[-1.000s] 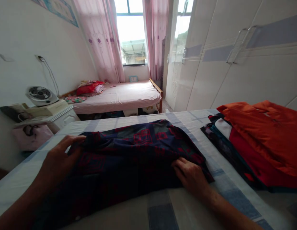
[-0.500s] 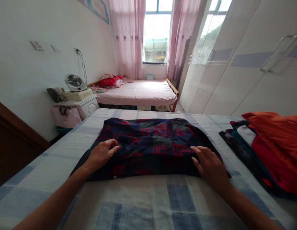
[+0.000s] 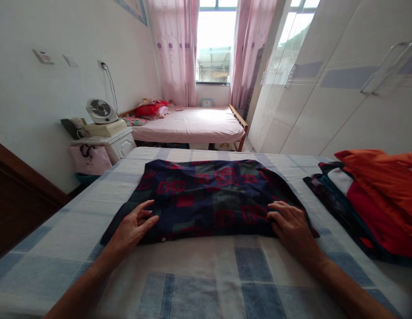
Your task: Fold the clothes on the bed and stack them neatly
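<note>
A dark navy garment with red and grey-green square patterns (image 3: 206, 199) lies folded into a wide, low shape on the bed in front of me. One small white button shows at its near edge. My left hand (image 3: 134, 223) is over its left part, fingers apart and holding nothing. On the right part rests my right hand (image 3: 289, 223), its fingers bent a little and spread over the cloth. The garment's surface is fairly smooth, with slight creases on the right. Its underside is hidden.
A pile of folded clothes (image 3: 375, 199), orange on top, lies at the bed's right. The bed's sheet (image 3: 192, 274) is blue and white checked. Beyond are a smaller pink bed (image 3: 192, 124), a nightstand (image 3: 118, 144) with a fan (image 3: 101, 110), and a white wardrobe (image 3: 335, 106).
My left hand has opened and moved slightly left and toward me. The raised fold across the garment's middle now lies flatter. My right hand stays near the same place.
</note>
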A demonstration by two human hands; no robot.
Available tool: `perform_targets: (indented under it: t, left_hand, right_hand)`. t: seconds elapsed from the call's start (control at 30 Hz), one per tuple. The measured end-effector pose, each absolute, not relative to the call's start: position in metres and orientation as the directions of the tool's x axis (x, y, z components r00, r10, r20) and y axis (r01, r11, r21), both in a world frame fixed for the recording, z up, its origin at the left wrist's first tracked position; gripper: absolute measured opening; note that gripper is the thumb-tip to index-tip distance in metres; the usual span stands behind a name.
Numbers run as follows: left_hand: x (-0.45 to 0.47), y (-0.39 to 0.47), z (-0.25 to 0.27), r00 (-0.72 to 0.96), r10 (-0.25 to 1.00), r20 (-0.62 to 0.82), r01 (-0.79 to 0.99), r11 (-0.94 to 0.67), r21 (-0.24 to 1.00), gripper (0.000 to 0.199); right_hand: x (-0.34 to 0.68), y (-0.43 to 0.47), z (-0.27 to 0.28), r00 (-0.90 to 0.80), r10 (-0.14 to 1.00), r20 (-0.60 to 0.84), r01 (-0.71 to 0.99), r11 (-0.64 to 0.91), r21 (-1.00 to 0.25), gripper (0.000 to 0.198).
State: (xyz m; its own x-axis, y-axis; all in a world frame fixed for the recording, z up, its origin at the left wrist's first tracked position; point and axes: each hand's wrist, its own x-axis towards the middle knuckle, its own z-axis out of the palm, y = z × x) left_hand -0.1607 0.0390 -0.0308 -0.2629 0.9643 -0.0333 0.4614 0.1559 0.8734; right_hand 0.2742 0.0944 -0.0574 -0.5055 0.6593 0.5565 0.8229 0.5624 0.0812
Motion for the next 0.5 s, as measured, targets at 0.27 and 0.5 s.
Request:
perform_targets:
  t: [0.27,0.5]
  left_hand:
    - [-0.163,0.043,-0.025,-0.201,0.959,0.202,0.753,0.019,0.657,0.039]
    - [-0.161,0.043,-0.044,0.109,0.923,0.368,0.924,-0.231,0.305,0.046]
  right_hand:
    - [0.276,0.091,-0.051,-0.489,0.702,0.517,0.830,0.558,0.027,0.017]
    - [0.249,0.083,-0.042,-0.498,0.703,0.508,0.788,0.612,-0.075,0.031]
